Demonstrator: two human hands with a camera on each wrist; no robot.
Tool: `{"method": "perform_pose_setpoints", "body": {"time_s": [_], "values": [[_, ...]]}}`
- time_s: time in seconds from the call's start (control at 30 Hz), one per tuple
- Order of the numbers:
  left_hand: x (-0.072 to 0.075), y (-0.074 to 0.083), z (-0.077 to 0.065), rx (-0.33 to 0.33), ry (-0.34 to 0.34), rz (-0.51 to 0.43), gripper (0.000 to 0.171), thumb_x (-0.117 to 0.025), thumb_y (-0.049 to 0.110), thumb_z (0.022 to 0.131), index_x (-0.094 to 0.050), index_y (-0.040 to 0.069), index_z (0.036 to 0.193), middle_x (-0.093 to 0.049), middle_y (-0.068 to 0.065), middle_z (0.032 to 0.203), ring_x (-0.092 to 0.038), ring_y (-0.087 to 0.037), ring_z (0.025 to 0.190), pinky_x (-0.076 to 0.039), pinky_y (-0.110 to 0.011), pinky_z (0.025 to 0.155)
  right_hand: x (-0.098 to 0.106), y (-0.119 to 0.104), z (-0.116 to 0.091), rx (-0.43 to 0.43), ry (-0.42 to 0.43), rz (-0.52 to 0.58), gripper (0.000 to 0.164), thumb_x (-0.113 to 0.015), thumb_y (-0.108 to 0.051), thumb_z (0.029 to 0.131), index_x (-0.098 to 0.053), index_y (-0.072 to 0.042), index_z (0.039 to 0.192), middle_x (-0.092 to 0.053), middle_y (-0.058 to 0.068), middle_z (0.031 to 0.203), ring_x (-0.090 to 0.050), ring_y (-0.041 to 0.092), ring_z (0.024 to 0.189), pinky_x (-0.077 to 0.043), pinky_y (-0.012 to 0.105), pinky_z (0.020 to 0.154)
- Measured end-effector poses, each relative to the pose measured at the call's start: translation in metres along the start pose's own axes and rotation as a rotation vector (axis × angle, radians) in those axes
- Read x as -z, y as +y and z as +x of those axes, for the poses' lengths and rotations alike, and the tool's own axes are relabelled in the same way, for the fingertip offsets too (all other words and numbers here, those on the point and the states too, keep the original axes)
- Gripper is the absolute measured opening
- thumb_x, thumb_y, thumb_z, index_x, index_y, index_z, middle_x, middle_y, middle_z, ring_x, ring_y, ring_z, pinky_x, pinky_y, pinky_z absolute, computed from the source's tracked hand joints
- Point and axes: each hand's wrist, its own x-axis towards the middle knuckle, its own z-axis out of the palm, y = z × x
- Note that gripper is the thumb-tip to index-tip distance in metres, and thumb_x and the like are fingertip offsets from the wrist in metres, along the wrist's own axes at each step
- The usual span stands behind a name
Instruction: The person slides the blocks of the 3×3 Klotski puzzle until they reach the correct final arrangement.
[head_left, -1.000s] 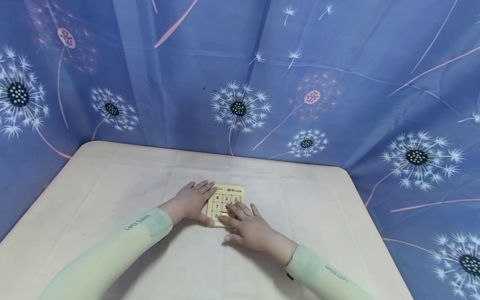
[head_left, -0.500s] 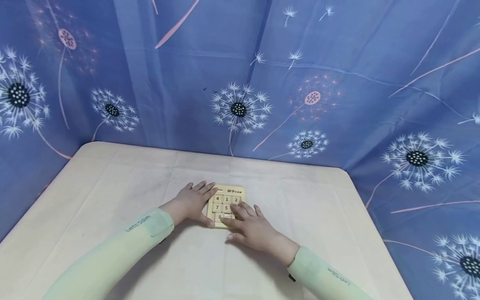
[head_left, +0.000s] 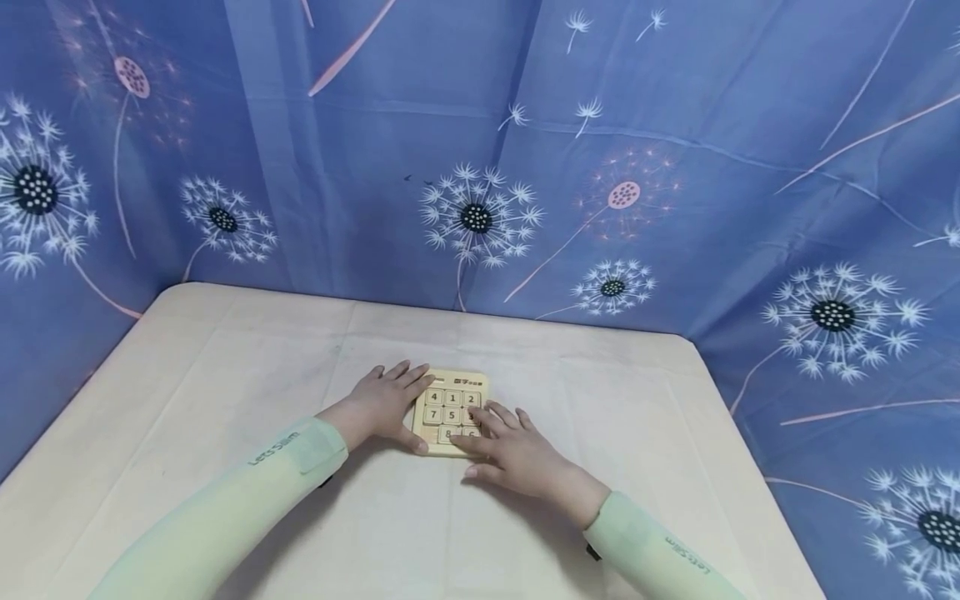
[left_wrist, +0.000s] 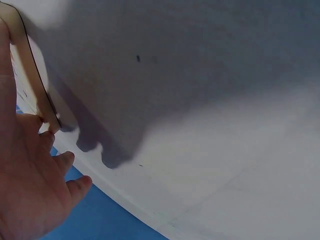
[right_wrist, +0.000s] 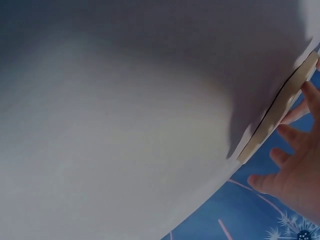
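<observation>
A pale yellow sliding number puzzle lies flat on the table. Its tiles read 4, 1, 2 on top, then 7, 5 and a mostly covered tile. At the bottom left is a gap, then tile 8 and a partly hidden 6. My left hand rests along the puzzle's left side, thumb at the lower corner, forefinger at the upper one, other fingers spread. My right hand reaches over the lower right, forefinger on or just over the bottom row. In both wrist views, the puzzle's side edge shows beside the fingers.
The table has a cream cover and rounded back corners. Blue cloth with a dandelion print hangs behind it and at both sides. Pale green sleeves cover both forearms.
Tile 8 has slid right from the bottom left corner, so the gap now lies there. My right hand has shifted slightly right; my left hand has stayed in place.
</observation>
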Motion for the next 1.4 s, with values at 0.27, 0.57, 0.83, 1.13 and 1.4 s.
{"method": "perform_pose_setpoints", "body": {"time_s": [0.27,0.57,0.83,1.13,1.4], "values": [[0.002,0.001,0.0,0.015,-0.008,0.007,0.12,-0.076,0.076,0.072,-0.029,0.011,0.162,-0.021,-0.008,0.173,-0.02,-0.037,0.16,-0.025,-0.062,0.128,0.002,0.005,-0.001,0.015,-0.002,0.0,0.053,-0.056,-0.055,0.099,-0.053,-0.037,0.149,-0.033,0.012,0.168,-0.028,0.043,0.156,-0.025,0.073,0.122],[0.001,0.003,0.001,0.022,-0.014,0.025,0.12,-0.074,0.077,0.073,-0.028,0.013,0.163,-0.02,-0.007,0.174,-0.019,-0.036,0.161,-0.024,-0.061,0.129,0.006,0.005,-0.003,0.031,-0.002,-0.012,0.054,-0.057,-0.055,0.099,-0.053,-0.036,0.149,-0.034,0.012,0.168,-0.031,0.042,0.155,-0.029,0.073,0.12],[0.003,0.004,0.0,0.028,-0.033,0.025,0.12,-0.074,0.076,0.074,-0.027,0.012,0.163,-0.019,-0.006,0.174,-0.018,-0.035,0.161,-0.023,-0.061,0.129,0.01,-0.007,0.007,0.029,0.037,0.011,0.053,-0.056,-0.051,0.101,-0.053,-0.029,0.15,-0.036,0.014,0.166,-0.033,0.044,0.153,-0.032,0.075,0.117],[0.005,0.006,-0.002,0.02,-0.028,0.022,0.118,-0.074,0.075,0.074,-0.027,0.012,0.163,-0.019,-0.007,0.174,-0.019,-0.036,0.161,-0.025,-0.061,0.128,0.011,-0.017,0.021,-0.002,0.028,0.003,0.056,-0.053,-0.052,0.102,-0.05,-0.029,0.153,-0.036,0.015,0.166,-0.031,0.044,0.154,-0.032,0.076,0.117],[0.006,0.005,-0.002,0.023,-0.027,0.023,0.118,-0.074,0.075,0.075,-0.028,0.011,0.163,-0.02,-0.008,0.174,-0.02,-0.037,0.16,-0.026,-0.061,0.128,0.011,-0.019,0.026,-0.03,0.012,0.014,0.058,-0.053,-0.055,0.101,-0.05,-0.028,0.152,-0.035,0.014,0.167,-0.03,0.045,0.155,-0.03,0.075,0.118]]}}
